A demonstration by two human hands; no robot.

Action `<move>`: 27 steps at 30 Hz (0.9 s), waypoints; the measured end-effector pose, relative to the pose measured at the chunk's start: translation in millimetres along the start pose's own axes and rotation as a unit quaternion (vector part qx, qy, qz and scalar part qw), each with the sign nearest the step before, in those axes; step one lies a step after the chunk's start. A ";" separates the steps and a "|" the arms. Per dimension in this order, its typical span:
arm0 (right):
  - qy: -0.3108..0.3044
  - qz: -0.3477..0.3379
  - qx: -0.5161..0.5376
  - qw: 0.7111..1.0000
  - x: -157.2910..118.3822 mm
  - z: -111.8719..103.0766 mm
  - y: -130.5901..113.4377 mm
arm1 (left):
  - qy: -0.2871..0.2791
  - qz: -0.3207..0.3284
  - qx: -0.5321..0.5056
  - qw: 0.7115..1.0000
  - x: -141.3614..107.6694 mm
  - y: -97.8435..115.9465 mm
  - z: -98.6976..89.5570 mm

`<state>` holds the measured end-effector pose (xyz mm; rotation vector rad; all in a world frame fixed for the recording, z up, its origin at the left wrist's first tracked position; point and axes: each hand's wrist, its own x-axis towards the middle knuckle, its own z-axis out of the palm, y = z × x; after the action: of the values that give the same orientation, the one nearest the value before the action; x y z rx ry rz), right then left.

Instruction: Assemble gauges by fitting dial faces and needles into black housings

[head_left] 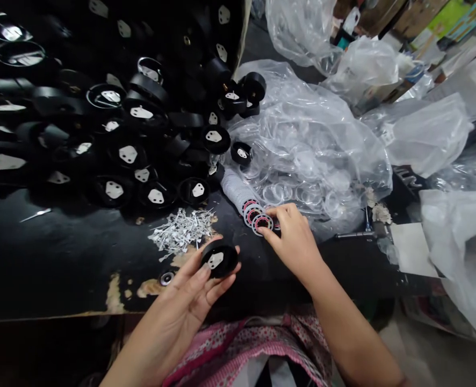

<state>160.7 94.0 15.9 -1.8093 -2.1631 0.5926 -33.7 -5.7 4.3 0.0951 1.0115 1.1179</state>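
My left hand (201, 285) grips a round black gauge-like case (225, 262) near the table's front edge, its hollow side up with a pale metal plate (215, 260) inside. To the right, my right hand (292, 236) has thumb and index finger closed on the edge of a printed dial disc (261, 222). That disc lies at the near end of a fanned row of thin grey discs (238, 189). Just beyond my left hand is a heap of small white pointers (185, 231). A small metal ring (166, 278) lies left of my left wrist.
Many more black cases (115, 189) are piled at the back left. Clear plastic bags (302, 115) with transparent round covers (278, 192) fill the back right. A metal tool (354, 234) and a white paper piece (413, 249) lie right. One loose pointer (35, 215) is far left.
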 end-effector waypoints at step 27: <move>-0.019 -0.101 0.290 0.952 -21.1 -8.0 -51.6 | 0.046 0.084 0.058 0.994 2.9 -5.5 21.6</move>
<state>123.3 67.1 48.3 -1.2571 -1.8866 1.0790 -14.3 2.7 12.0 0.2270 1.1688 1.2241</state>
